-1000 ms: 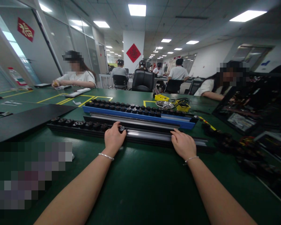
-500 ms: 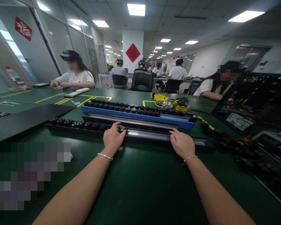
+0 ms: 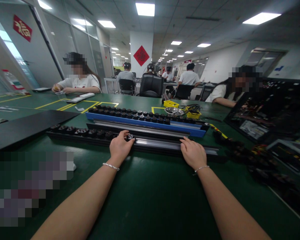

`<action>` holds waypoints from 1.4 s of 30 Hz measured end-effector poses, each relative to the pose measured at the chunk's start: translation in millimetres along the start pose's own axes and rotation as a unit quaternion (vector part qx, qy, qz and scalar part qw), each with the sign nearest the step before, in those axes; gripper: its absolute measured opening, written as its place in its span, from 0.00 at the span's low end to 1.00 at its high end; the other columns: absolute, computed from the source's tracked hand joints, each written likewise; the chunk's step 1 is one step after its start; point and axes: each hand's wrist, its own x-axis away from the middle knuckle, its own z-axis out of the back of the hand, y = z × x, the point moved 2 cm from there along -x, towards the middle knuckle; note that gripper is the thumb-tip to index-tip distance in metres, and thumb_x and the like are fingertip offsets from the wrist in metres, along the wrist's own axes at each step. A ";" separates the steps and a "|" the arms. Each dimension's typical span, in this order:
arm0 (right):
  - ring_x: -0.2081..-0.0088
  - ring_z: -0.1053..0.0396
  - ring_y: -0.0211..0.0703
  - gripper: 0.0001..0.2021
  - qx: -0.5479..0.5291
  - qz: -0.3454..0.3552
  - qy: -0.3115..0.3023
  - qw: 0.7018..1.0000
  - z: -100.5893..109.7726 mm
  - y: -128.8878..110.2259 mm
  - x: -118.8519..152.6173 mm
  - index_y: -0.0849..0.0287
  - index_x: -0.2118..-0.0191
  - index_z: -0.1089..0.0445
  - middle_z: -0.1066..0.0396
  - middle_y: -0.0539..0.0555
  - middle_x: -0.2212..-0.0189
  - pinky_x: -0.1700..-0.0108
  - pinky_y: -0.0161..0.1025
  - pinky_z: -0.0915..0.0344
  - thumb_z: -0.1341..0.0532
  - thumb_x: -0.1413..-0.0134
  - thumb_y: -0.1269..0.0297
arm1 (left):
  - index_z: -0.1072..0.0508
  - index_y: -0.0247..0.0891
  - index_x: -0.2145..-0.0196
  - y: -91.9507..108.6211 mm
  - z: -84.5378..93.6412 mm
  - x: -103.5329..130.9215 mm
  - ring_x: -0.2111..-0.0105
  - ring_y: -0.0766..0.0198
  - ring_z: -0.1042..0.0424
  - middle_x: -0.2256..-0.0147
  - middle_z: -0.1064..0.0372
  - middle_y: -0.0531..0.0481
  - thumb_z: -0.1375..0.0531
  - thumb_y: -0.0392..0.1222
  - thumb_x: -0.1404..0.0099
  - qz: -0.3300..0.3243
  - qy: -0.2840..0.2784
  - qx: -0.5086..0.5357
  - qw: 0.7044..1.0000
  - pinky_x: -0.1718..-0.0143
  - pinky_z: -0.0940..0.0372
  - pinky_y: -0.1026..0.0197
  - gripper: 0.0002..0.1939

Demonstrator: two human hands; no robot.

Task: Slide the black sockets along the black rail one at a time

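A long black tray with a shiny channel [image 3: 160, 144] lies across the green table in front of me. Small black round parts [image 3: 92, 132] fill its left half in a row. My left hand [image 3: 119, 148] is closed, thumb and fingers around one small black part with a light top [image 3: 130, 136] at the end of that row. Over the channel's right portion, my right hand [image 3: 193, 154] grips the tray, fingers across the far edge and thumb hidden. Behind it lies another black tray with a bare metal channel [image 3: 140, 128], then a blue tray [image 3: 130, 121] with rows of similar black parts.
On the left lies a dark flat board [image 3: 27, 128]. A metal dish [image 3: 173, 111] and yellow bins [image 3: 171, 104] stand beyond the blue tray. Dark cable-like clutter [image 3: 262, 163] and a black open case [image 3: 265, 110] occupy the right. Co-workers sit at both sides and farther back.
The view has shifted very slightly. Both hands keep their places on the tray, and no part has visibly moved.
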 end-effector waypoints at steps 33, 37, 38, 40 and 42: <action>0.48 0.37 0.45 0.21 0.000 -0.003 -0.005 1.000 -1.1 -0.4 -0.1 0.53 0.49 0.32 0.36 0.51 0.44 0.46 0.46 0.45 0.56 0.40 0.59 | 0.31 0.48 0.57 0.4 -2.2 0.2 0.58 0.61 0.27 0.59 0.25 0.55 0.39 0.53 0.46 0.001 -0.026 0.004 1.000 0.60 0.36 0.60 0.18; 0.48 0.36 0.46 0.21 0.007 0.004 -0.004 1.000 -2.2 0.3 -0.4 0.53 0.49 0.31 0.37 0.51 0.44 0.47 0.46 0.44 0.56 0.40 0.60 | 0.30 0.48 0.57 3.3 0.1 1.1 0.58 0.61 0.27 0.58 0.25 0.55 0.39 0.53 0.45 0.002 -0.037 0.002 0.999 0.59 0.36 0.61 0.18; 0.48 0.36 0.46 0.21 0.008 0.004 -0.003 1.000 -2.2 0.4 -0.4 0.53 0.49 0.31 0.37 0.51 0.44 0.47 0.46 0.44 0.55 0.40 0.60 | 0.30 0.48 0.57 3.7 0.4 1.2 0.58 0.61 0.27 0.58 0.25 0.55 0.39 0.53 0.45 0.001 -0.039 0.003 0.999 0.58 0.36 0.61 0.18; 0.48 0.36 0.46 0.21 0.009 0.004 -0.003 1.000 -2.1 0.4 -0.3 0.53 0.49 0.31 0.37 0.51 0.44 0.47 0.46 0.44 0.56 0.40 0.60 | 0.30 0.48 0.57 3.9 0.4 1.1 0.57 0.61 0.27 0.58 0.26 0.55 0.39 0.53 0.45 -0.002 -0.043 0.006 0.999 0.58 0.36 0.61 0.18; 0.48 0.36 0.46 0.21 0.008 0.002 -0.005 1.000 -1.6 0.1 -0.2 0.53 0.49 0.31 0.37 0.50 0.44 0.47 0.46 0.44 0.56 0.40 0.59 | 0.30 0.48 0.57 3.4 -0.3 0.7 0.57 0.61 0.27 0.58 0.26 0.55 0.39 0.53 0.45 -0.005 -0.045 0.006 0.999 0.58 0.36 0.61 0.18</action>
